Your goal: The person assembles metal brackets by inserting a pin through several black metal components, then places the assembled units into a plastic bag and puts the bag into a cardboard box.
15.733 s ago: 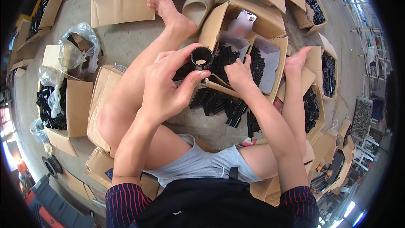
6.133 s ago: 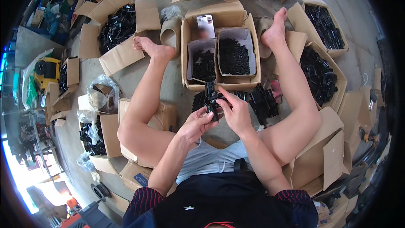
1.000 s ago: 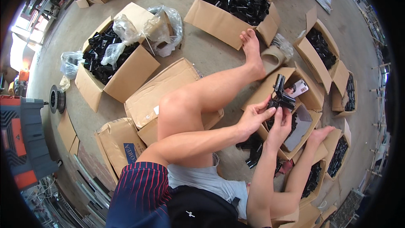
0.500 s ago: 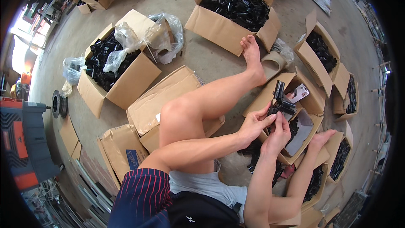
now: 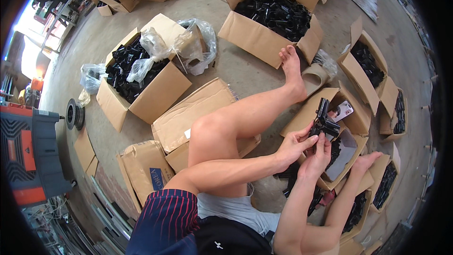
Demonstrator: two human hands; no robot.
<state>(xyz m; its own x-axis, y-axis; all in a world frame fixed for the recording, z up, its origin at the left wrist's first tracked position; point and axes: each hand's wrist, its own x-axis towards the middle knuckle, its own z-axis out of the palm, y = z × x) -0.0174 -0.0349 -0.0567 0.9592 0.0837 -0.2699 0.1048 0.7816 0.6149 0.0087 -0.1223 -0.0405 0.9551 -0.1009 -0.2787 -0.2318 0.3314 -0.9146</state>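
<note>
A black plastic part [image 5: 322, 113] with a tube-like upper end is held up over an open cardboard box. My left hand [image 5: 293, 149] closes round its near left side, thumb laid along it. From below, my right hand [image 5: 317, 157] pinches the same part's lower edge, its fingertips close to the left thumb. Whether a smaller piece sits between the right fingertips cannot be made out. Behind the part a phone [image 5: 344, 110] rests in the box. Small black pieces [image 5: 335, 149] lie below, beside a grey-white inner panel [image 5: 348, 145].
Open cartons of black plastic parts surround me: a big carton [image 5: 252, 38] ahead, another [image 5: 155, 92] on the left with plastic bags, narrower ones [image 5: 361, 82] on the right. Flattened cardboard [image 5: 188, 113] lies by my bent knee. A grey-orange toolbox [image 5: 35, 156] stands far left.
The whole view has shifted, so everything appears slightly right and lower. Both hands keep hold of the black part, with the right fingers slightly re-placed along its lower edge.
</note>
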